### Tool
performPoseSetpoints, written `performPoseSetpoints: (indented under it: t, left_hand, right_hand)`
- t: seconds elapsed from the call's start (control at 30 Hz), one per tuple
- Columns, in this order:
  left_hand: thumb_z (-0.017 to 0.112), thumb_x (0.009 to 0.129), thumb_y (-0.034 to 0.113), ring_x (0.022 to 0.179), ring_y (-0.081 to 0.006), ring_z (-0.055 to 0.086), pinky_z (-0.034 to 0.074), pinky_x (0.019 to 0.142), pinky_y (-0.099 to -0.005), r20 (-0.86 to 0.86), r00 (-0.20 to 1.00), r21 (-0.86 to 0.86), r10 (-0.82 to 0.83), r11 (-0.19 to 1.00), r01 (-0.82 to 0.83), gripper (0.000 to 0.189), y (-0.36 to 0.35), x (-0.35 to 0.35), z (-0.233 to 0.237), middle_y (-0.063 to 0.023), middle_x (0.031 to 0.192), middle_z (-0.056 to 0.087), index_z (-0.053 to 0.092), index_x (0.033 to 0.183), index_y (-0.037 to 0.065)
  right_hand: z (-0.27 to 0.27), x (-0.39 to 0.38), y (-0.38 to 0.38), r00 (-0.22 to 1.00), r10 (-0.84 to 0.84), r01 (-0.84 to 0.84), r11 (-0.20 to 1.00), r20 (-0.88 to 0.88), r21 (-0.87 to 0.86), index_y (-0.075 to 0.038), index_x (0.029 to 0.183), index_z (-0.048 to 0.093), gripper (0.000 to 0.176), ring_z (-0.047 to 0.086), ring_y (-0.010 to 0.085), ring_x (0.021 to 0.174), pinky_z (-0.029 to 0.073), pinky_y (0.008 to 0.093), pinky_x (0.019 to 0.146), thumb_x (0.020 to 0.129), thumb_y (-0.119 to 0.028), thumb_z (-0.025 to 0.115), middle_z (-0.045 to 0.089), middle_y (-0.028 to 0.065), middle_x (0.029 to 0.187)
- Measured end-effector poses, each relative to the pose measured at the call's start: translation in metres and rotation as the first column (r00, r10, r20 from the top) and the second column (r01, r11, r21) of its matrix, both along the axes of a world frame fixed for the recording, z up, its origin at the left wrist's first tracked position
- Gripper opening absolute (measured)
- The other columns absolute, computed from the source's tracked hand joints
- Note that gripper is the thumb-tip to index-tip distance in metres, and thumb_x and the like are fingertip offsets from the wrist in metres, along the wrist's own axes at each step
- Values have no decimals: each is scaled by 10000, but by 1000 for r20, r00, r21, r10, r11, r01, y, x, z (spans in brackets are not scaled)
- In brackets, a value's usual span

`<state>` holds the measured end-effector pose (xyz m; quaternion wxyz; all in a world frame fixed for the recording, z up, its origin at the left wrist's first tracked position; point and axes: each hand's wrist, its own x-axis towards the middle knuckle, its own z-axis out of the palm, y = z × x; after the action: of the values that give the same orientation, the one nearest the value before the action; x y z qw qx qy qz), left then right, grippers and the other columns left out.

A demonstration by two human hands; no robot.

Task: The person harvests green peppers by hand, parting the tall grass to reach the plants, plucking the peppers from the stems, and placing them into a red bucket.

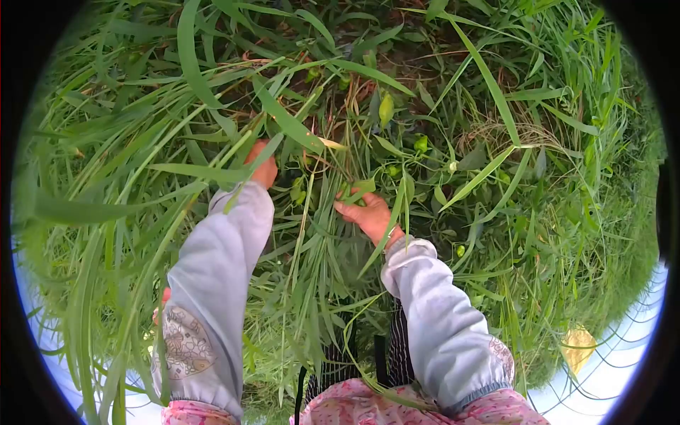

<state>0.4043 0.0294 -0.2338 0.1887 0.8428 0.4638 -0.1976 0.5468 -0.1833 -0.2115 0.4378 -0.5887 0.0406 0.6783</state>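
Observation:
Tall green grass (304,234) stands in front of me, among lower plants with broad leaves. My right hand (367,212) is near the middle, its thumb and fingers closed on some green stems or leaves. Up and to the left, my left hand (264,166) reaches in among long blades; leaves cover its fingers, so what it holds cannot be seen. Small green peppers hang to the right of my hands, one light green pepper (386,110) higher up and a rounder one (421,144) below it.
Dense grass surrounds both arms. Dry, thin stalks (513,134) lie at the upper right. A yellow leaf or scrap (578,348) is at the lower right. My striped trousers (400,347) show at the bottom, with bare soil at the top.

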Motion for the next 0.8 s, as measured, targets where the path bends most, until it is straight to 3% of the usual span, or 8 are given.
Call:
performPoseSetpoints:
  t: [0.17,0.2,0.27,0.3,0.43,0.47,0.6,0.8]
  left_hand:
    - [540,841,134,1039,-313,533,422,885,-380,8,985,-179,-171,969,170,298,17,-31,-102,-122,1167,555,562,1136,104]
    - [567,833,183,1024,-313,539,417,888,-369,41,998,-129,-51,990,56,368,12,-29,-95,-124,1141,581,534,1192,106]
    - [589,818,171,1002,-290,549,411,893,-365,102,968,-546,230,826,-139,391,22,-12,-47,-116,1116,599,534,1198,98]
    - [591,811,142,962,-259,557,441,846,-359,128,926,-584,354,782,-218,350,17,-6,-33,-106,1079,611,563,1154,80]
    - [599,779,61,854,-185,565,505,660,-320,81,624,-808,777,418,-415,266,6,-3,-5,-91,961,617,605,1042,23]
    - [594,757,23,814,-177,567,511,587,-280,123,645,-716,754,518,-468,266,5,-12,-15,-103,916,600,576,1021,-6]
    - [580,728,-5,790,-180,574,527,635,-295,354,393,-778,849,500,-381,259,-19,-16,21,-92,878,573,538,983,-15]
    - [568,712,-10,769,-140,526,458,688,-273,477,594,-444,648,761,-473,310,-41,-38,55,-37,841,548,544,1018,36]
  right_hand:
    - [-5,-4,-5,999,20,-20,1000,29,3,-106,1077,596,341,555,105,923,418,277,888,763,-153,719,630,-17,983]
    - [-6,-4,-5,999,12,-12,1000,36,6,-105,1080,596,344,555,105,923,418,276,890,762,-153,719,630,-19,981]
    - [-6,-7,-7,999,-5,5,1000,46,11,-104,1084,597,351,556,105,923,417,275,894,760,-153,721,631,-24,977]
    - [-3,-8,-6,999,-23,22,1000,39,9,-97,1084,596,350,555,106,924,420,274,891,760,-147,720,631,-20,978]
    - [6,-7,-2,991,-128,129,991,-47,20,-72,1078,593,347,556,102,913,437,263,864,757,-119,719,629,0,978]
    - [8,-7,-2,983,-162,164,986,-87,19,-66,1075,592,347,556,100,908,443,257,853,756,-111,719,629,6,977]
    - [18,-16,-1,990,-131,128,990,49,56,-48,1039,595,310,557,85,849,450,225,792,756,-93,714,626,7,949]
    - [24,-20,-2,991,-127,122,988,49,92,-51,971,612,239,547,70,793,444,214,749,759,-94,713,626,-14,884]
